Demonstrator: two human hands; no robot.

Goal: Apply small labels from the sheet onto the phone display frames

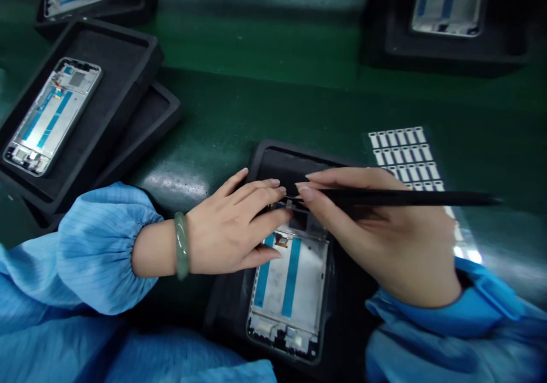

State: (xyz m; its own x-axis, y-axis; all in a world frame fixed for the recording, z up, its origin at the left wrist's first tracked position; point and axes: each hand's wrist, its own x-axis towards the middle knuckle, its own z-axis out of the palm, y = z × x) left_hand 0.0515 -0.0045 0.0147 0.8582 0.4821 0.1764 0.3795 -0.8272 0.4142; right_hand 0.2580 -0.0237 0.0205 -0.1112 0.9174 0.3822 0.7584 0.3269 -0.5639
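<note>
In front of me a silver phone frame (310,292) with two blue strips lies in a black foam tray (277,155). My left hand (239,223), a green bangle on its wrist, rests with spread fingers over the frame's upper left part. Between thumb and fingers my right hand (380,229) pinches black tweezers (410,197). Their tips point left, at the top end of the frame, close to my left fingertips. Whether the tips hold anything is too small to tell.
To the right lies a sheet of small white stickers (404,149), partly behind my right hand. Stacked black trays (123,81) stand at left, with another phone frame (53,115) on top. More framed trays sit at the back left and back right (448,49).
</note>
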